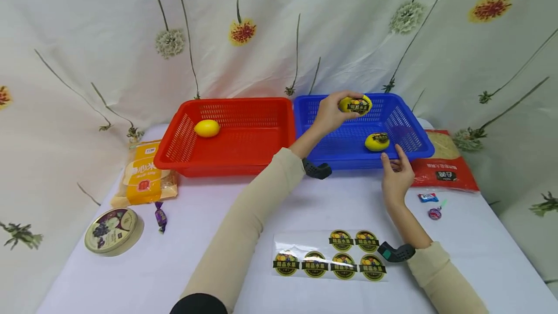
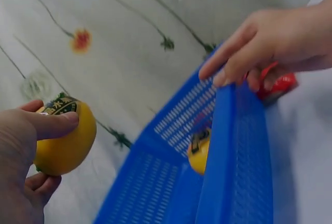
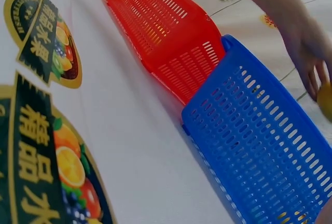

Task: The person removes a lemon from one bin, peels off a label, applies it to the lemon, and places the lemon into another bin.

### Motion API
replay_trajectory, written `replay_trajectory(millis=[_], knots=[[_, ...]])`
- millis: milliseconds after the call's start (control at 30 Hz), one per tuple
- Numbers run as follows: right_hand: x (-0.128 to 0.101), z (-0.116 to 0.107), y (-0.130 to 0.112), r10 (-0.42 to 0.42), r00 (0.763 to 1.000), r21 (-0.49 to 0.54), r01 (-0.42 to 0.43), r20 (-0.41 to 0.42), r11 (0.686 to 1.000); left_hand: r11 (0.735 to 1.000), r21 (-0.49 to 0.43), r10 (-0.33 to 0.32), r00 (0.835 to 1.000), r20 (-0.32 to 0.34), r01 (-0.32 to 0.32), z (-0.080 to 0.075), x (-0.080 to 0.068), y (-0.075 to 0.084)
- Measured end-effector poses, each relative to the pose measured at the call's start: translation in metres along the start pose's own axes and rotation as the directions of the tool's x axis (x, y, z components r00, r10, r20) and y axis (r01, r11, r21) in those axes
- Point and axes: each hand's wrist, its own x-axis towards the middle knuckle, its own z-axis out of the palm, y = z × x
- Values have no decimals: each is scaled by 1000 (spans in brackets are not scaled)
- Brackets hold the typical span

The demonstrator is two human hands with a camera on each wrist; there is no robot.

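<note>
My left hand (image 1: 332,113) grips a yellow lemon with a round sticker (image 1: 356,105) above the blue basket (image 1: 410,125); the same lemon (image 2: 63,136) shows between thumb and fingers (image 2: 52,123) in the left wrist view. A second stickered lemon (image 1: 377,141) lies inside the blue basket. My right hand (image 1: 395,174) rests with straight fingers (image 2: 244,53) on the blue basket's near rim (image 2: 225,130). A plain lemon (image 1: 207,128) lies in the red basket (image 1: 261,154). A sheet of round fruit stickers (image 1: 331,256) lies on the white table in front of me.
Left of the red basket lie a yellow food bag (image 1: 144,174), a round tin (image 1: 112,230) and a purple candy (image 1: 160,217). A red food bag (image 1: 444,161) and two small candies (image 1: 431,206) lie at the right. A flowered curtain hangs behind the baskets.
</note>
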Motion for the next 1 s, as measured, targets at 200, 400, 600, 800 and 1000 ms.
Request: replay_trajectory(millis=[200,400,600,800,1000], knots=[[0,3,3,-23,1000,22,22,14,1000,984,124,-129,991,16,126,30,24,-29],[1,2,6,-62,998,25,62,-4,998,928,282,-278,956,97,242,54,30,-49],[1,2,7,-88,996,47,88,-17,995,880,314,-421,893,162,358,67,26,-56],[1,3,7,-102,995,54,102,-6,993,878,317,-442,862,249,359,66,23,-64],[3,1,10,-105,994,56,105,-8,993,899,267,-423,842,333,346,66,22,-63]])
